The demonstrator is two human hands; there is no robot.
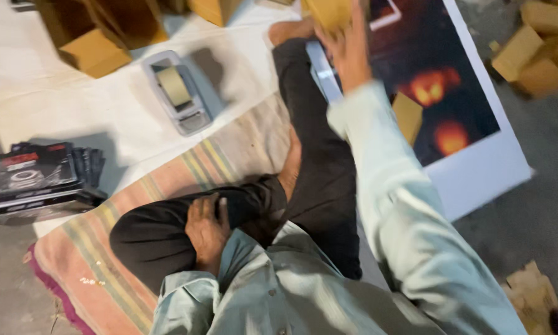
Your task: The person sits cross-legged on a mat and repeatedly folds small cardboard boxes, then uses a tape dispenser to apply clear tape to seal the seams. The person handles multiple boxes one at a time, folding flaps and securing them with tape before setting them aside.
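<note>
**Right hand up on a cardboard box, left hand resting on knee**

- Big dark poster sheet (pixel 459 111) with orange glows and a white border lies flat on the floor, right of the legs. A small cardboard box (pixel 408 115) sits on it, closed; contents not visible.
- Striped mat (pixel 105 273) under the seated person, white cloth (pixel 49 99) beyond it.
- Stack of flat black packages (pixel 34 177) at left, on the cloth edge.
- Brown boxes (pixel 96 53) at top left, more loose ones (pixel 539 53) at top right; can't tell what's inside any.
- Tape dispenser (pixel 175 92) on the cloth, grey frame holding a roll of tan tape.
- Right hand (pixel 348 49) raised, blurred, fingers wrapped on a tan box (pixel 328 12) at the top edge, above the poster's near corner.
- Left hand (pixel 208 231) flat on the bent knee, fingers loosely together, holding nothing.
</note>
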